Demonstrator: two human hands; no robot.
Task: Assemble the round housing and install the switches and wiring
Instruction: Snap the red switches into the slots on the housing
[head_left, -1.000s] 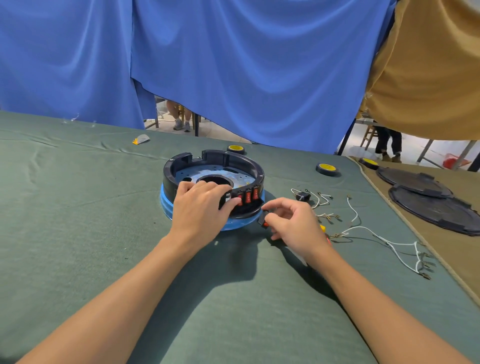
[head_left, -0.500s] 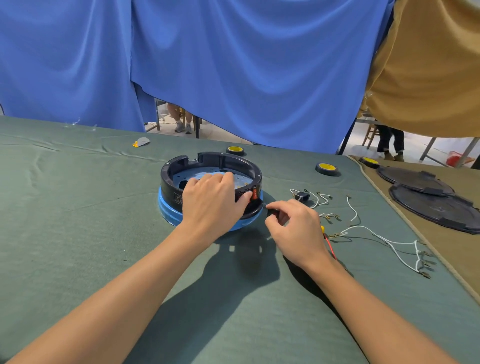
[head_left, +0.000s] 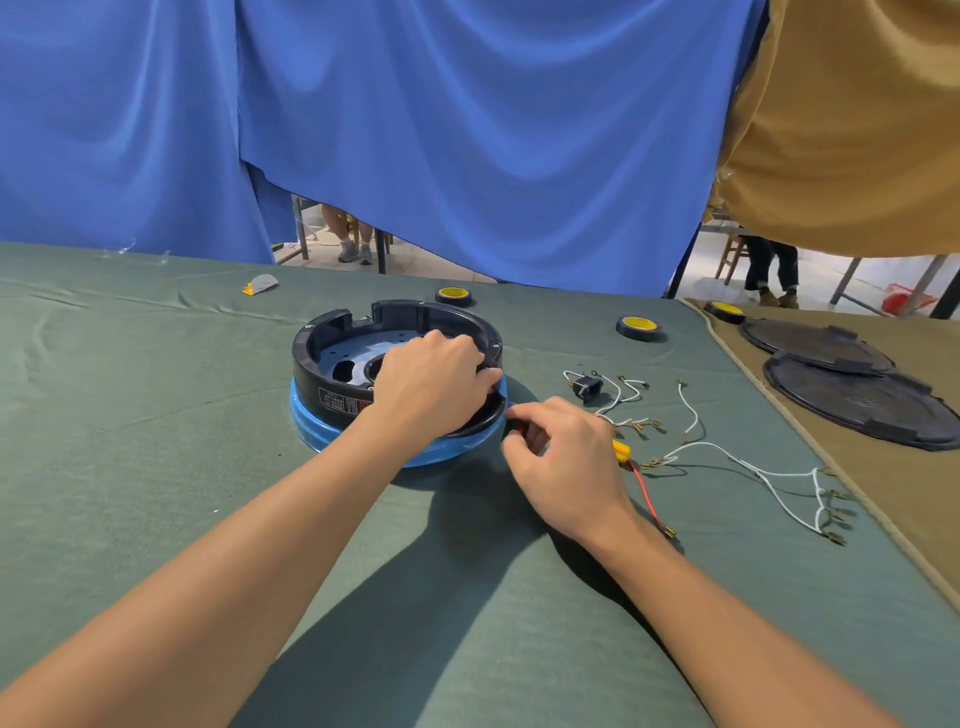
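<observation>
Your left hand (head_left: 431, 387) curls over the housing (head_left: 322, 364) rim, your right hand (head_left: 566, 460) pinches what looks like a switch (head_left: 518, 427) at its wall, so next it needs seating squarely.

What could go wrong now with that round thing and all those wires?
1. The right hand pinches what looks like a switch, and the red wire runs right beside its wrist. The wrist might snag and drag it.
2. The white wires lie loose nearby and could tangle.
3. The left hand grips the housing. A hard push might slide it on the cloth.
</observation>
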